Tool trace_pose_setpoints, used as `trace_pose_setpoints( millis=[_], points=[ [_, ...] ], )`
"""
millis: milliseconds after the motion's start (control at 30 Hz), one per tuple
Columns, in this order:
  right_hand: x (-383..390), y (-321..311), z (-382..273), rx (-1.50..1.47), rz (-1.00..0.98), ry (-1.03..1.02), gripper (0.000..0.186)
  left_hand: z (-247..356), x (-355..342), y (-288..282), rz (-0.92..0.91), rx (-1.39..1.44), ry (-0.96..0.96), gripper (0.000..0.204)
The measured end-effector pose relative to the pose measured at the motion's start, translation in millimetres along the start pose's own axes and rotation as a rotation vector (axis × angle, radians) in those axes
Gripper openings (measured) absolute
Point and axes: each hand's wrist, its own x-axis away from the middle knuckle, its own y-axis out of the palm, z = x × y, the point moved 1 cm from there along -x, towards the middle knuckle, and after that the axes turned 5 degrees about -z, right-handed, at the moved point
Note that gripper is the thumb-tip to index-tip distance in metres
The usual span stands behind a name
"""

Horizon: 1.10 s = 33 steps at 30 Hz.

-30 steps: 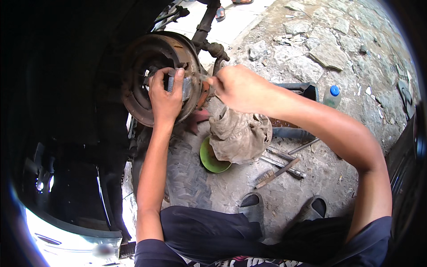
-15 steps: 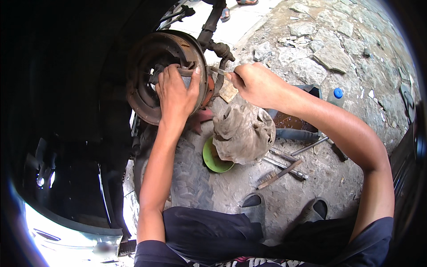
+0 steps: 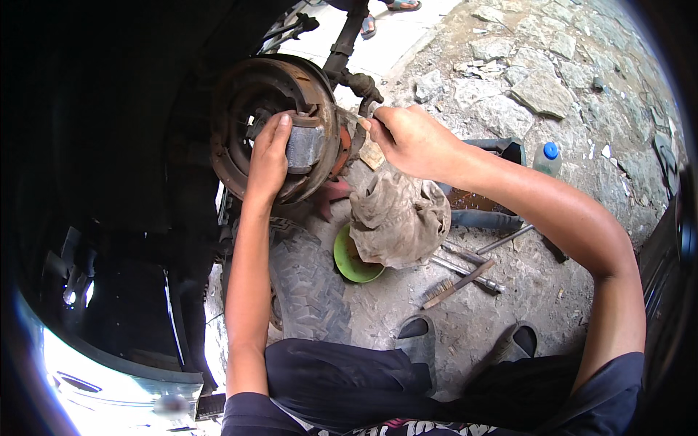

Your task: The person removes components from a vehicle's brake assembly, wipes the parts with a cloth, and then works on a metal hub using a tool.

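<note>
A rusty drum brake assembly point(image 3: 233, 168) stands at upper left on its axle, with a brake shoe point(image 3: 304, 150) in it showing a grey lining. My left hand point(image 3: 270, 156) is closed on the inner side of that brake shoe, thumb up along its end; most of its fingers are hidden. At the right, behind the rim of the backing plate point(image 3: 333, 138), my right hand point(image 3: 414, 142) is closed in a pinch. What it grips is mostly hidden by the fingers, near a thin metal strip at the plate.
A crumpled grey-brown cloth point(image 3: 400, 218) lies partly over a green bowl point(image 3: 358, 265). Beside it are a dark tray of brown liquid point(image 3: 472, 200), a wire brush point(image 3: 458, 285) and metal tools. A tyre point(image 3: 313, 283) lies below. A blue-capped bottle point(image 3: 547, 158) stands right.
My left hand has drawn back leftward across the brake shoe, uncovering its grey lining. My right hand has shifted slightly left and stays closed near the plate.
</note>
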Motion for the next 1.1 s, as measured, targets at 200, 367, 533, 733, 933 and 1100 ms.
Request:
trace_pose_setpoints(
  millis=[200, 367, 533, 733, 933, 1100],
  points=[
    [1, 12, 7, -0.040, 0.045, 0.013, 0.022, 4, 12, 20, 0.284, -0.627, 0.438, 0.035],
    [2, 11, 7, -0.049, 0.032, 0.019, 0.020, 12, 16, 26, 0.332, -0.913, 0.572, 0.036],
    [2, 12, 7, -0.056, 0.036, -0.014, 0.019, 16, 14, 33, 0.247, -1.001, 0.605, 0.026],
    [2, 10, 9, -0.037, 0.071, -0.017, 0.018, 14, 21, 24, 0.243, -0.909, 0.551, 0.035],
    [1, 13, 7, -0.060, 0.043, -0.006, 0.019, 27, 19, 25, 0.260, -0.852, 0.568, 0.027],
    [3, 9, 7, -0.050, 0.053, -0.004, 0.019, 21, 14, 11, 0.391, -0.520, 0.507, 0.018]
  ],
)
